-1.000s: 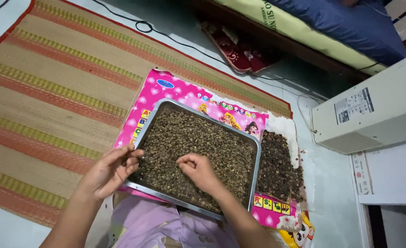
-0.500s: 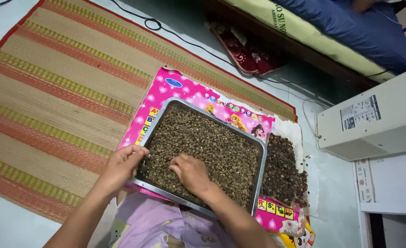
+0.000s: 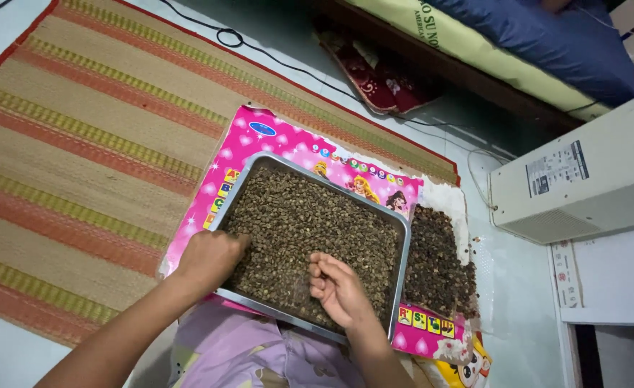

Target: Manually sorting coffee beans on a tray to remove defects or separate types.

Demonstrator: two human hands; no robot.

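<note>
A rectangular metal tray [image 3: 404, 237] full of small brownish-green beans [image 3: 310, 215] lies on a pink picture board [image 3: 274, 140] on the floor. My left hand [image 3: 211, 260] rests on the tray's near left corner, fingers curled down into the beans. Over the beans near the front edge, my right hand [image 3: 338, 287] is turned palm up with fingers bent; whether it holds beans I cannot tell. A darker pile of beans [image 3: 435, 260] lies on white cloth to the right of the tray.
A striped woven mat [image 3: 94, 136] covers the floor to the left. A white box-shaped appliance [image 3: 583, 179] stands at right. A black cable [image 3: 295, 72] runs across the floor behind the board. A bed with blue bedding [image 3: 547, 39] is at the top.
My right hand has moved right along the tray's front and turned palm up. My left hand has closed down onto the beans at the near left corner.
</note>
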